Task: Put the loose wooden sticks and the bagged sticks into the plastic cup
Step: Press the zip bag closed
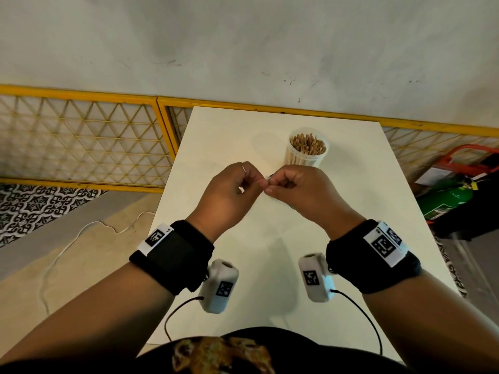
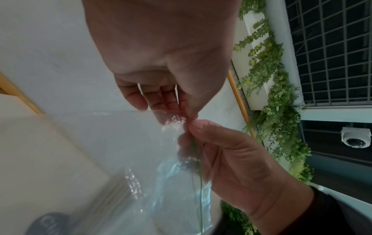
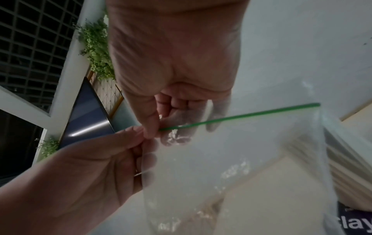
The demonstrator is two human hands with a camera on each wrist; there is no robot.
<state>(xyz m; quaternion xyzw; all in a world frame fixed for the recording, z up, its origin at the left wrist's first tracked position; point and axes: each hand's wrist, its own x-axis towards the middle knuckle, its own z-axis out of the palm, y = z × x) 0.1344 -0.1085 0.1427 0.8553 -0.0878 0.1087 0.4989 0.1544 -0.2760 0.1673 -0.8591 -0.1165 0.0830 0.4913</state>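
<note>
A clear plastic cup point(image 1: 307, 149) packed with upright wooden sticks stands at the back right of the white table point(image 1: 224, 136). Just in front of it my left hand point(image 1: 256, 184) and right hand point(image 1: 271, 186) meet above the table, each pinching the top edge of a clear zip bag point(image 2: 153, 159) with a green seal strip point(image 3: 241, 116). In the left wrist view my left hand point(image 2: 187, 116) grips the corner against the right hand point(image 2: 227, 155). The bag point(image 3: 231, 167) hangs below my right hand point(image 3: 153, 132) and left hand point(image 3: 96, 163). Blurred pale sticks point(image 3: 346, 167) show inside it.
A yellow lattice fence point(image 1: 81, 141) runs behind and to the left of the table. A green cylinder point(image 1: 445, 198) and red frame sit off the right edge. A white cable point(image 1: 81, 230) lies on the floor at left.
</note>
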